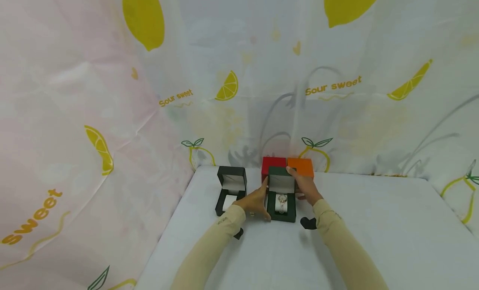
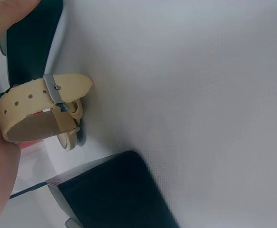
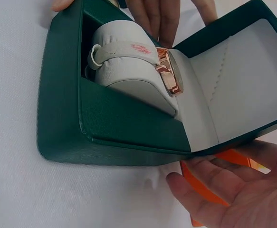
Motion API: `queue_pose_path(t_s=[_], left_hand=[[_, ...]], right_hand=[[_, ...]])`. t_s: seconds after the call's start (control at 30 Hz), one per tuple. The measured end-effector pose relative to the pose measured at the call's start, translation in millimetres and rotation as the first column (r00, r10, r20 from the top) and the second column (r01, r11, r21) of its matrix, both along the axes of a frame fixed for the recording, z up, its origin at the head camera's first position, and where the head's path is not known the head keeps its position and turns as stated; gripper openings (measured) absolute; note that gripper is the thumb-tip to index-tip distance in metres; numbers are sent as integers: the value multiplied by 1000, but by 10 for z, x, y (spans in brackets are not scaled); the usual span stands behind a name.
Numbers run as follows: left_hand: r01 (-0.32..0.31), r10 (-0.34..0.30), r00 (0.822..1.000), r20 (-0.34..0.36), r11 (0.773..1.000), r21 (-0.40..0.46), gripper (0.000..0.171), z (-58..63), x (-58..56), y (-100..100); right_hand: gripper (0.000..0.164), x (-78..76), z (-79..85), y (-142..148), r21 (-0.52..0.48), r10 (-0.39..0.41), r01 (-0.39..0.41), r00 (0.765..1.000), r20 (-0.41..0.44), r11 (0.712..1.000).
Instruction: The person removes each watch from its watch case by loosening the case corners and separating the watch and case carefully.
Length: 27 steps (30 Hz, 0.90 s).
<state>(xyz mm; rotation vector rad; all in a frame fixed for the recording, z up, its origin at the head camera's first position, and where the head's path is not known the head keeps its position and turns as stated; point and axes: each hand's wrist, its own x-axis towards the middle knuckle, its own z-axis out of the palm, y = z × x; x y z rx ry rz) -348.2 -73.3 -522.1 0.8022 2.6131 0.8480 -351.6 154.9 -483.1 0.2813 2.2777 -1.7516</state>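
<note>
A dark green watch box (image 1: 282,215) stands on the white table with its lid raised, a watch (image 1: 282,202) wrapped around its pale cushion. My left hand (image 1: 256,202) grips the box's left side, thumb near the front corner, fingers farther back. At the lid's right edge rests my right hand (image 1: 306,189), fingers extended; in the right wrist view the fingers (image 3: 209,175) reach behind the lid near the hinge. A second watch with a beige buckled strap (image 2: 43,102) is under my left palm; whether the hand touches it I cannot tell.
To the left stands another dark watch box (image 1: 220,209), lid raised, with a white cushion inside. Behind the green box are a red box (image 1: 273,162) and an orange box (image 1: 301,167). Lemon-printed cloth (image 1: 239,44) hangs around the table.
</note>
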Motion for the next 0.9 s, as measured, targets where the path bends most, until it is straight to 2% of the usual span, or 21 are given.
queue_pose_path(t_s=[0.33, 0.67, 0.83, 0.9], left_hand=[[-17, 17, 1000, 18, 1000, -14, 150, 2, 53, 21], [-14, 14, 1000, 4, 1000, -8, 150, -2, 44, 25], [-25, 25, 999, 29, 1000, -3, 150, 25, 67, 19], [-26, 26, 999, 28, 1000, -11, 150, 42, 76, 21]], right_hand=[[124, 29, -58, 2, -16, 3, -3, 1000, -29, 1000], [120, 24, -42, 5, -42, 0, -2, 999, -39, 999], [117, 33, -66, 16, -85, 53, -55, 998, -31, 995], [114, 57, -91, 36, -69, 94, -96, 995, -29, 993]])
